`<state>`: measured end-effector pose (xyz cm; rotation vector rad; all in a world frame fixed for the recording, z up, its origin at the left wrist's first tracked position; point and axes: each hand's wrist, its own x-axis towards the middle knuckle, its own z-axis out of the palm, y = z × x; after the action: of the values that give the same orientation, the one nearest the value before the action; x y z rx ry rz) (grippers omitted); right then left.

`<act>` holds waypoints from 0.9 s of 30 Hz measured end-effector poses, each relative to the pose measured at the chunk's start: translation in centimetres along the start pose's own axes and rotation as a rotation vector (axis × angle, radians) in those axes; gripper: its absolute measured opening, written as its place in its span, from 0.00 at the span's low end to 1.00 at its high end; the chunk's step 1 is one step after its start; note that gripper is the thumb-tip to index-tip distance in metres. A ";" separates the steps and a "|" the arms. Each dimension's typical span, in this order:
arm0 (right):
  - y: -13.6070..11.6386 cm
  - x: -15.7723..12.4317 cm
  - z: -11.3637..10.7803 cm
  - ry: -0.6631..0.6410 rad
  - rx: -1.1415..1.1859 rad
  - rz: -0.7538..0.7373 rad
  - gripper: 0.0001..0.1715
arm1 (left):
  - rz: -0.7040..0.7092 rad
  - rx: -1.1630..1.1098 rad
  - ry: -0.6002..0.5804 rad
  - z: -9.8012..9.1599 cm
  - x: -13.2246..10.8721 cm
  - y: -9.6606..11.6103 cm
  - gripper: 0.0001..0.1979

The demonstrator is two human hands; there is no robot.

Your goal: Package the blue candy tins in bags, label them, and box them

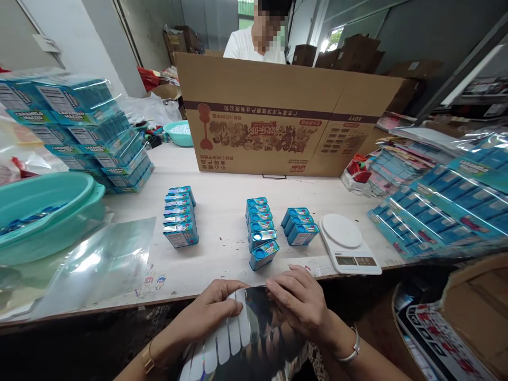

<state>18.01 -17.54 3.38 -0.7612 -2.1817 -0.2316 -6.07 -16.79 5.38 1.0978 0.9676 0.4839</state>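
Over my lap, just off the table's front edge, is a glossy dark sticker sheet [270, 338] with a row of white oblong strips along its left side. My left hand [216, 312] grips its upper left edge, thumb pressed on the strips. The sheet's upper right edge is in my right hand [299, 299], whose fingers lie bent over it; its fingertips are partly hidden. Beyond my hands stand small blue boxes in three groups: a left row [180, 233], a middle row [262, 254] and a shorter right row [304, 233].
A white scale [351, 259] stands right of the boxes. Wrapped blue packs are stacked left [91, 127] and right [436, 211]. Teal basins [71, 185] and clear plastic sheets [107, 259] lie left. A large carton [262, 84] stands across the back, with another person behind it.
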 end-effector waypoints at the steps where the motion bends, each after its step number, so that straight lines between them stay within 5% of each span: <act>1: 0.1 -0.2 0.0 0.001 -0.013 -0.010 0.16 | -0.005 -0.005 -0.005 0.0 0.0 -0.1 0.16; 7: 0.6 -1.2 0.2 -0.087 -0.010 -0.034 0.20 | -0.035 -0.019 -0.041 0.0 0.1 -0.1 0.16; 20: 0.9 -1.5 0.4 -0.036 -0.049 -0.078 0.16 | -0.057 -0.076 -0.081 0.2 0.2 0.2 0.17; 24: 0.2 -0.8 0.3 -0.017 0.053 -0.026 0.10 | -0.023 0.036 -0.039 0.1 0.1 0.8 0.18; 27: -0.6 0.1 0.4 -0.031 0.125 0.070 0.17 | 0.014 0.132 -0.020 0.0 0.2 1.1 0.18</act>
<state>17.34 -17.82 3.20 -0.7737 -2.1717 -0.0472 -5.82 -16.23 6.26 1.2262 0.9858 0.4243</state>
